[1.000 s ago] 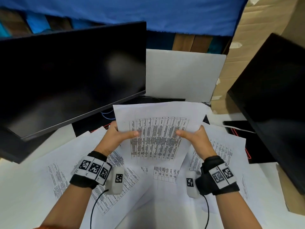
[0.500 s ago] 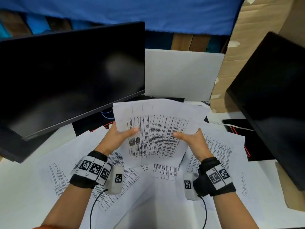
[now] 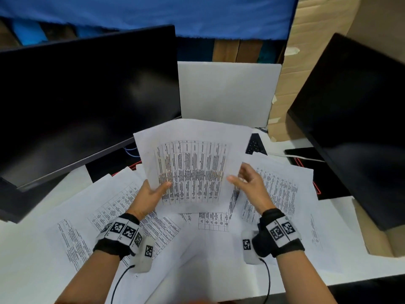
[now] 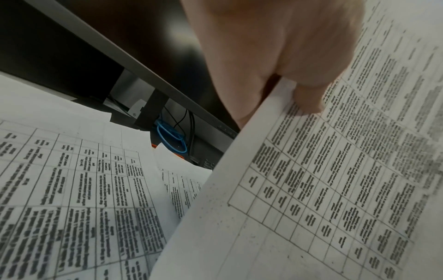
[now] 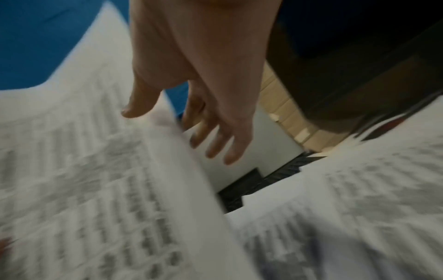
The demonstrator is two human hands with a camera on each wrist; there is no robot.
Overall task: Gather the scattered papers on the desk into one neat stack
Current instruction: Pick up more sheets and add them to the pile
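Left hand (image 3: pixel 147 197) pinching held sheets (image 3: pixel 190 170) at their left edge, thumb on the printed side, lifted above the desk. Right hand (image 3: pixel 249 185) just beside their right edge, fingers spread and loose, gripping nothing. Scattered papers (image 3: pixel 282 194) lying below and around both hands.

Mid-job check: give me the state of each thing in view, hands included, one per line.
Held white printed sheets: lifted off the desk, tilted, pinched at the left edge.
Left hand: grips the held sheets, thumb on top.
Right hand: fingers spread, holds nothing, beside the sheets' right edge.
Scattered white table printouts: flat on the desk, overlapping, not stacked.
Left black monitor: screen dark.
Right black monitor: screen dark.
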